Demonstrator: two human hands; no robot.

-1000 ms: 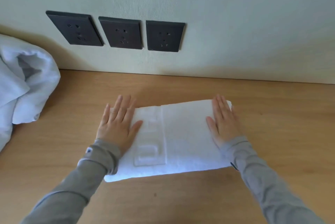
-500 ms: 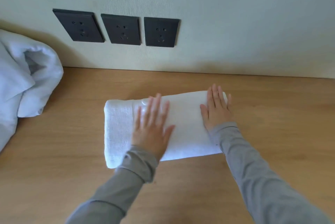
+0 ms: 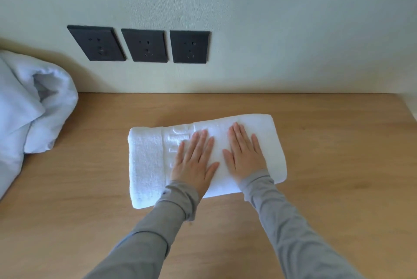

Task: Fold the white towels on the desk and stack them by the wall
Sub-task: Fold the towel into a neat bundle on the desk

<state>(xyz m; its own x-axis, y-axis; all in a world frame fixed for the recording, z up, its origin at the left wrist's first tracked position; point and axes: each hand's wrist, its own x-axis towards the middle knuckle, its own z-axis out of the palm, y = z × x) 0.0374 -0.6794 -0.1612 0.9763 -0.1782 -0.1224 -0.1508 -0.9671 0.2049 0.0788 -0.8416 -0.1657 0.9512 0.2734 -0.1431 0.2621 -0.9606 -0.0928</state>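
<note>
L hand [image 3: 194, 162] + R hand [image 3: 244, 154], fingers [image 3: 199, 142] flat, gripping nothing, press folded white terry towel [image 3: 146, 161]. Likely smoothing; next: slide to pale wall [image 3: 270, 19], 12 o'clock.

one wide-angle view, worn on the head, looks forward and steeply down over the desk [image 3: 327, 188] and faces the wall [image 3: 270, 19] nearly square on. it sits close: the left hand [image 3: 194, 163] and right hand [image 3: 244, 154] lie near mid-frame, their sleeves [image 3: 293, 245] running in from the bottom edge, the three wall sockets [image 3: 144, 45] sit in the upper left, and a heap of white cloth [image 3: 33, 107] is cut by the left edge.
</note>
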